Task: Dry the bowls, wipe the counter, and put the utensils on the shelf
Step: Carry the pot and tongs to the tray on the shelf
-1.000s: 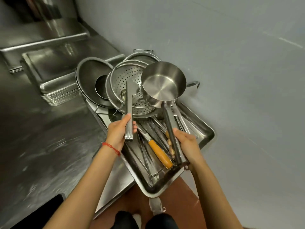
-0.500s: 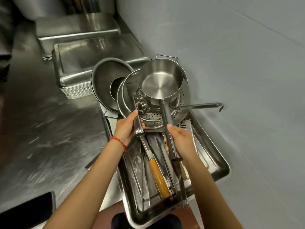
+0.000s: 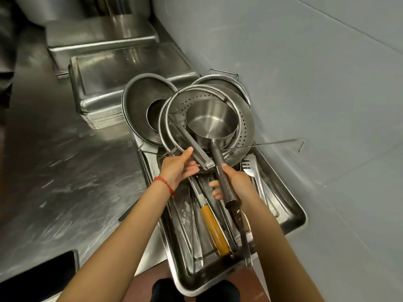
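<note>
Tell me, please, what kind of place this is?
Probably a commercial kitchen: a stainless steel counter, a stack of metal trays, and a tray holding colanders and utensils.

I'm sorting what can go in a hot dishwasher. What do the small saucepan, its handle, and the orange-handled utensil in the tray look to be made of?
Saucepan: apparently stainless steel, brushed inside, with bright reflections. Its handle, gripped by the right hand: dark and matte, perhaps coated metal or plastic; unclear. Orange-handled utensil: glossy orange grip, probably plastic or lacquered wood, on a steel shaft.
</note>
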Motion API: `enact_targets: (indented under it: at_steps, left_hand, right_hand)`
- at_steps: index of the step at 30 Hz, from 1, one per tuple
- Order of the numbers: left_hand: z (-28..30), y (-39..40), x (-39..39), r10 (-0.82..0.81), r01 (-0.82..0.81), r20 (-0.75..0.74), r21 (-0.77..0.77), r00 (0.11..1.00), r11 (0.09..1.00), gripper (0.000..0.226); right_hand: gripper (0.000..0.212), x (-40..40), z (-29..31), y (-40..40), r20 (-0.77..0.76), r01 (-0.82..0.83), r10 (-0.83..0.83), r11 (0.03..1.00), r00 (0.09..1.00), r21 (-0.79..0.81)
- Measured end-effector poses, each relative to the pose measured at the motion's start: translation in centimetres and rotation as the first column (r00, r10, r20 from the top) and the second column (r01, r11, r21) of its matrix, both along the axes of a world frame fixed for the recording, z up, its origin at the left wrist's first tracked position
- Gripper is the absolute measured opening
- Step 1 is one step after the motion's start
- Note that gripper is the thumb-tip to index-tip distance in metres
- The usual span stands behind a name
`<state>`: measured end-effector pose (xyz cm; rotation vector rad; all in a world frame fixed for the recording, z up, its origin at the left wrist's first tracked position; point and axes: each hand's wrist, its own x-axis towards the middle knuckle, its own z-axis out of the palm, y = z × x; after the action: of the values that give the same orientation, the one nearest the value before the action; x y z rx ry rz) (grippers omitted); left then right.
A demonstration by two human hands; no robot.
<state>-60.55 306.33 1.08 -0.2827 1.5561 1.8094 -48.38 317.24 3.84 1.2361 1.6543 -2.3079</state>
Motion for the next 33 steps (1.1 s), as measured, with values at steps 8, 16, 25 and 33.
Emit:
enact_targets:
  at_steps: [8,16,25,33]
  left_hand:
    - [0.6,-3.5,1.9,-0.123,0.097,-0.237,-0.120,0.964,0.988,0.024]
    - [-1.0,-9.0,4.5,-0.616,0.003,-0.745,-0.637,0.258,0.771,0.037]
    - [-2.4,-15.3,11.1,-0.763,-0.173,-0.616,-0.788,0.197,0.591,0.046]
    - [-2.8,-20.3,19.7,-0.739,-0.279,-0.591,-0.806,0.324,0.522,0.046]
  right_hand:
    - [0.027,1.8,1.6,-0.3,0.086,0.079,-0.111,0.948,0.990,0.309]
    - [0.029,7.1,0.1,-3.6,-0.068,0.153,-0.152,0.674,0.986,0.723]
    - [0.031,13.1,-2.9,-7.6,0.035,-0.079,0.122,0.373,0.992,0.924]
    - [0.042,17.1,-3.0,-11.8,0.214,-0.281,0.395,0.121,0.894,0.952]
